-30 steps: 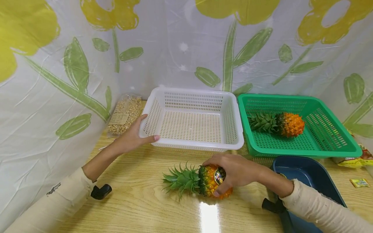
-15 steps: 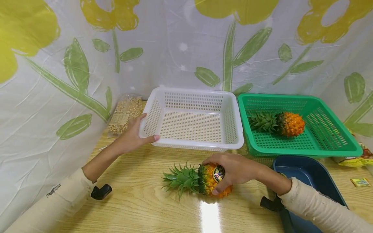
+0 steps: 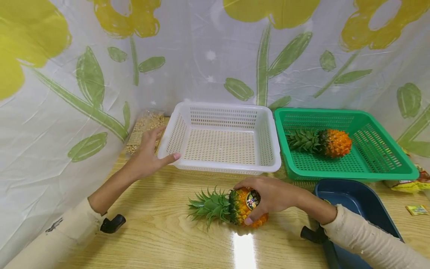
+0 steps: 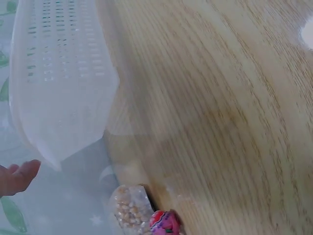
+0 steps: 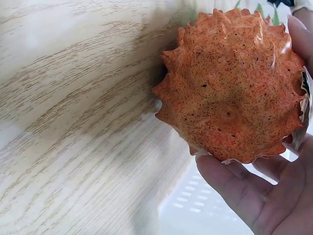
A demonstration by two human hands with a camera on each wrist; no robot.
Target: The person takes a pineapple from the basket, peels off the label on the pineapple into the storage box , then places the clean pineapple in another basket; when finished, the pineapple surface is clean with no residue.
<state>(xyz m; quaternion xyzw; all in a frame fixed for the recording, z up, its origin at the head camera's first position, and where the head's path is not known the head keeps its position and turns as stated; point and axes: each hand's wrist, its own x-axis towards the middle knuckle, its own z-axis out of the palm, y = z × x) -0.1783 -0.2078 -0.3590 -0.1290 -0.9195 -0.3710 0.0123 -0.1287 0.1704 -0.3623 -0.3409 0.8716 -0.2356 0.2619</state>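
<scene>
A pineapple [image 3: 237, 209] with a green crown and an orange, spiky body lies on its side on the wooden table, crown to the left. My right hand [image 3: 273, 198] grips its body from above, over a round sticker. In the right wrist view the orange base [image 5: 230, 93] faces the camera, thumb and fingers on opposite sides. My left hand [image 3: 146, 157] is at the left end of a white slotted basket [image 3: 228, 167], fingers spread. The left wrist view shows its fingertips [image 4: 22, 177] just apart from the basket's corner.
Another pineapple [image 3: 336, 143] lies in a green basket [image 3: 352, 175] at the right. A dark blue tub [image 3: 347, 200] stands in front of it. Behind my left hand is a bag of pale kernels [image 3: 152, 119]. A small yellow packet [image 3: 417, 210] lies far right.
My left hand has let go of the white basket's rim and shifted slightly left. The basket's left end has edged left a little. My right hand and the pineapple stay put.
</scene>
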